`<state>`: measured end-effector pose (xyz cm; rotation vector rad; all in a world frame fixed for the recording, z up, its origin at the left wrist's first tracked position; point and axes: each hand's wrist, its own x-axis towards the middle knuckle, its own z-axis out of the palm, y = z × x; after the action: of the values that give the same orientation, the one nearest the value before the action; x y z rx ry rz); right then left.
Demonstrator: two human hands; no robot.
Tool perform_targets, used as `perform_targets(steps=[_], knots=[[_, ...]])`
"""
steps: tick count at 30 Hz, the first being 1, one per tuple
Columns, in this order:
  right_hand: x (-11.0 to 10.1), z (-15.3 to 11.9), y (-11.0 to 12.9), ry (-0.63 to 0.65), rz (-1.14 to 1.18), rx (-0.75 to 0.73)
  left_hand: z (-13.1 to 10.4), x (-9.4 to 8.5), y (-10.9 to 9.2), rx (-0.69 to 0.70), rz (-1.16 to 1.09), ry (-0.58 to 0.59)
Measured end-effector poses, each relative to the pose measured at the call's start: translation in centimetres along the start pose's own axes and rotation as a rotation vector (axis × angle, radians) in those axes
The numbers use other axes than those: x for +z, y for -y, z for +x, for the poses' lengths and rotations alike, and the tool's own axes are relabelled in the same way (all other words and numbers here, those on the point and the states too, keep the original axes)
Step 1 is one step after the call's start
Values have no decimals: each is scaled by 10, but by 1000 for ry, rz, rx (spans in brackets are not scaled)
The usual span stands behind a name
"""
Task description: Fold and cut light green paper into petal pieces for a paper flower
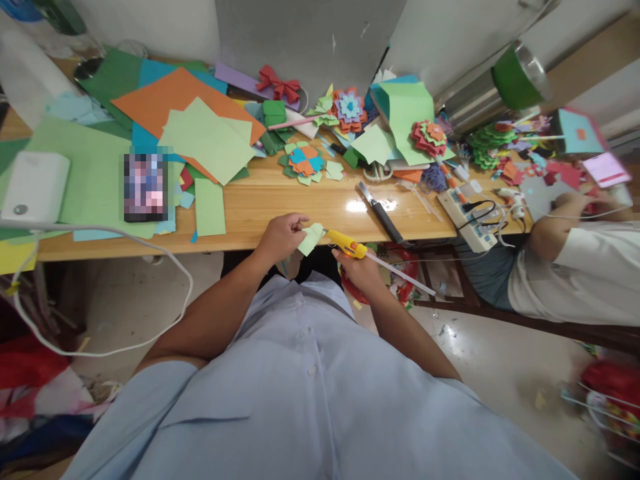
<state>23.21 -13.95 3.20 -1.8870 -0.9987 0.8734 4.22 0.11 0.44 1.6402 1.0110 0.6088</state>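
Head view: 1 person in a blue shirt (280,373) at the bench (260,207), two bare hands by its near edge. Left hand (284,237): fingers pinched together on 1 pale green paper piece (311,239). Right hand (361,268): fingers clamped round 1 yellow glue gun (347,245), 1 long glue stick (403,273) poking out its back. Nozzle right by the paper's edge; from where I stand, can't tell if touching.

On the bench: 1 black-handled cutter (383,212), 1 power strip (465,217), 1 white box (35,187) with cord, 1 pixelated phone (146,187), 1 red bow (279,84). 3 round paper flowers: blue-orange (306,162), lavender-red (350,110), red-green (429,139). Sheets at left (210,140) overlap, no exact count. 1 co-worker in a white shirt (590,267), far right.

Containers: 1 red basin (413,270) under the bench, coloured scraps in it; 1 bin (595,408) lower right, red stuff and coloured bits, blurry; 1 steel canister (473,97) back right, contents hidden
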Motion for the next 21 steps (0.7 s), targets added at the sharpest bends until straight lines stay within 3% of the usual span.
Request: perform_targets(steps=[12,21], knots=[[-4,2,-6,3,-32,5,2,0,-6,-3,139,16],[-12,9,11,98,-5,17,3,0,-9,5,179,25]])
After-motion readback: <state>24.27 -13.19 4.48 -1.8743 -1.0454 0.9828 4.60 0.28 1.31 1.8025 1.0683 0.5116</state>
